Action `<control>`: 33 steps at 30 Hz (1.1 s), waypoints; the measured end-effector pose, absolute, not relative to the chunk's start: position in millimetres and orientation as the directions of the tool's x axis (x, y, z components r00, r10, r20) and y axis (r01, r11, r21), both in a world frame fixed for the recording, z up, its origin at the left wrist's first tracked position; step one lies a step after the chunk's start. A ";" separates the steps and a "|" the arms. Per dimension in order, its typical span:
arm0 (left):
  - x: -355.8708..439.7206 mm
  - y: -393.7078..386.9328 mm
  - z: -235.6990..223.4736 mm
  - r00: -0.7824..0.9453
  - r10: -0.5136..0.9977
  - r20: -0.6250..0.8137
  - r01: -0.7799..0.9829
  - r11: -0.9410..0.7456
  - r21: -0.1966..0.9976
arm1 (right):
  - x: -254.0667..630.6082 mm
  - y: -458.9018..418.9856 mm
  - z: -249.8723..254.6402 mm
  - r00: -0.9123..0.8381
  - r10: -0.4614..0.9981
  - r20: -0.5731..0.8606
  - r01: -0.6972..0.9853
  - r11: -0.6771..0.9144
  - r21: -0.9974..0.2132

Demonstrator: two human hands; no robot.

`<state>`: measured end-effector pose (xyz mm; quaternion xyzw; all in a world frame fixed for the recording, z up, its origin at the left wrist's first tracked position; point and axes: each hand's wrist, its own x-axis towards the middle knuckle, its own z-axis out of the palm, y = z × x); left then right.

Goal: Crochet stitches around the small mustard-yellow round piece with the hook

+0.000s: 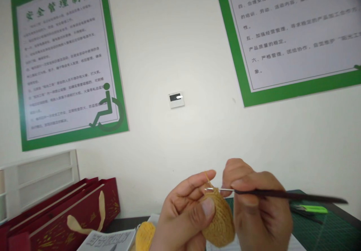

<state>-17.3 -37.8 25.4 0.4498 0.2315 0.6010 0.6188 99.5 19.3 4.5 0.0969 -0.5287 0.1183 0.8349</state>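
The hook (290,194) is lying nearly level across the view, its metal tip pointing left and its dark handle running right and slightly downward. The tip is crossing the top edge of the disc (218,219), a mustard crocheted piece that I am holding tilted, its long axis running from upper left to lower right.

My right hand (259,209) is closed, grasping the hook between thumb and fingers. My left hand (183,215) is partly curled, pinching the disc with the thumb on its face. A yarn strand (207,177) is rising from the disc beside my left forefinger.

Below my hands, a second yellow crocheted piece (145,238) is lying beside a printed sheet (107,241). To the right, green-handled scissors (310,209) are resting on a green cutting mat (329,228). Red gift bags (62,213) are standing at left, below framed notices (64,63) on the wall.
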 end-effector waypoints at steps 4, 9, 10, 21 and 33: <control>-23.8 -37.1 24.9 0.178 0.957 0.228 -0.530 -0.102 0.842 | 103.2 12.0 5.4 0.340 0.428 0.837 -0.561 0.807 -0.185; -12.9 -39.9 27.0 0.011 0.928 0.373 -0.487 -0.321 0.812 | 101.0 10.0 6.5 -0.079 0.659 0.748 -0.787 0.419 -0.453; -9.6 -39.9 27.5 -0.029 0.902 0.431 -0.474 -0.392 0.788 | 99.3 10.5 5.8 -0.114 0.660 0.743 -0.788 0.395 -0.472; -5.8 -37.0 22.2 -0.244 0.838 0.488 -0.349 -0.546 0.762 | 97.9 16.9 -2.9 0.158 0.454 0.877 -0.540 0.783 -0.309; -3.5 -37.9 22.7 -0.291 0.837 0.463 -0.338 -0.543 0.769 | 114.4 18.9 0.5 0.166 0.336 0.927 -0.439 0.867 -0.236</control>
